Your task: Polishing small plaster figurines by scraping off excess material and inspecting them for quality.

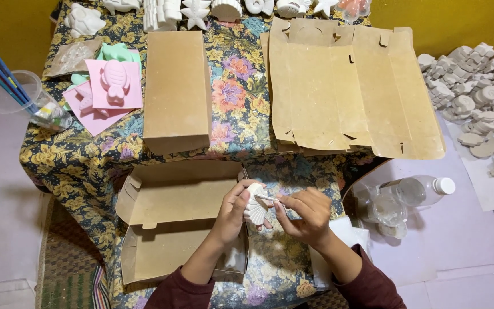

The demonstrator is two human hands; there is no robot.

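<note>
The white shell-shaped plaster cast [255, 209] is held above the open cardboard box [170, 220], gripped in the left hand [234, 207]. The right hand [306, 210] pinches a thin tool [268, 198] against its top edge. Trimming appears underway; the box holds no casts yet, and flat box blanks [350, 91] remain unfolded.

White plaster shell [255, 210] at centre; table [241, 86] cloth dark, yellow-and-pink floral; plain brown open box [172, 220] at 7 o'clock; pink and mint moulds [112, 80] at 10 o'clock; grey-white casts [478, 97] at 2 o'clock; maroon sleeves [367, 286].
</note>
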